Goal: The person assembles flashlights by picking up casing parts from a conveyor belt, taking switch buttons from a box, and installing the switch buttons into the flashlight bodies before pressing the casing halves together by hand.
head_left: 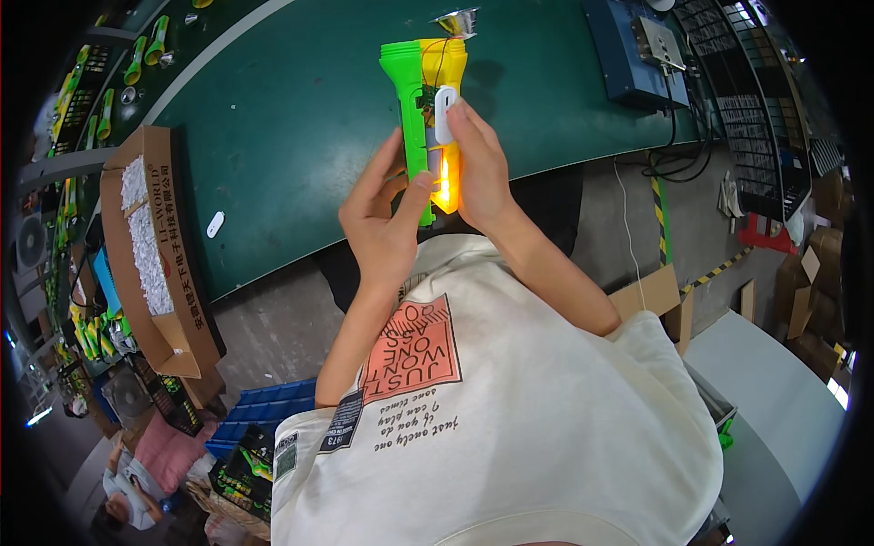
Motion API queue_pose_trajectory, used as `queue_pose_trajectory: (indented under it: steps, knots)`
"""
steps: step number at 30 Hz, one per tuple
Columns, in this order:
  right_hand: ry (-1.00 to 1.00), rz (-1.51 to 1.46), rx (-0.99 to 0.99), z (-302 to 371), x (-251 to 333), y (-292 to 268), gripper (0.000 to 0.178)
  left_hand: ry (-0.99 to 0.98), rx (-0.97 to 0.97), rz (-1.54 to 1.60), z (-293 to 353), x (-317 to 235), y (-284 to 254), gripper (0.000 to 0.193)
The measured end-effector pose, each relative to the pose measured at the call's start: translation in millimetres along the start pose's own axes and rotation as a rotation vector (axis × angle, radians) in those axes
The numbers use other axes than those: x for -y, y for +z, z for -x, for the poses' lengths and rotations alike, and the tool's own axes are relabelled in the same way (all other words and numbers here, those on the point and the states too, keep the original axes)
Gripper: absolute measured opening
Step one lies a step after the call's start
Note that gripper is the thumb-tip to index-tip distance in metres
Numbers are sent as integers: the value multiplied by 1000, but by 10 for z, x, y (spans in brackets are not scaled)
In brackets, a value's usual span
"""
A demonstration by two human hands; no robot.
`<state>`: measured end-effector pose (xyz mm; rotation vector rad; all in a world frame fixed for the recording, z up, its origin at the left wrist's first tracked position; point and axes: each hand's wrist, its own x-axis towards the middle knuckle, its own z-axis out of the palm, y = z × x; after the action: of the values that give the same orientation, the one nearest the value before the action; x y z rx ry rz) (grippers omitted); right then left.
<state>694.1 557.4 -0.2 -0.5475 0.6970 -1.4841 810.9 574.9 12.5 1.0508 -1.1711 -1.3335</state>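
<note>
Between my hands stands a flashlight (395,68) with a green and a yellow half, its wide head pointing away from me. Wires and a small circuit board show in the gap between the halves. Near its tail a strip glows bright yellow-orange. My left hand (382,205) is closed round the green side, thumb on the lower part. My right hand (480,168) grips the yellow side, and its thumb touches a white oval piece (444,116) with a dark slot. A shiny reflector cup (458,22) lies just beyond the head, with thin wires running toward it.
A cardboard box (187,264) of small white parts sits on the green table (300,118) at left, near a loose white oval piece (216,225). At far right stands a blue machine (628,55) with cables. Other flashlights (157,38) lie far left. Another person (132,491) is lower left.
</note>
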Motion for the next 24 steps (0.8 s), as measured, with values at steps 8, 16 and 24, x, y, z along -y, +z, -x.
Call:
queue_pose_trajectory:
  steps: [8,16,24]
  knots:
    - [-31,42,-15,14,-28,22,37,123,14,-188,7,75,-17,49]
    - [-12,10,-16,50,-38,-1,38,147,-17,-214,37,80,26,49]
    - [-40,35,-4,45,-18,-6,38,234,-14,-373,26,142,1,48]
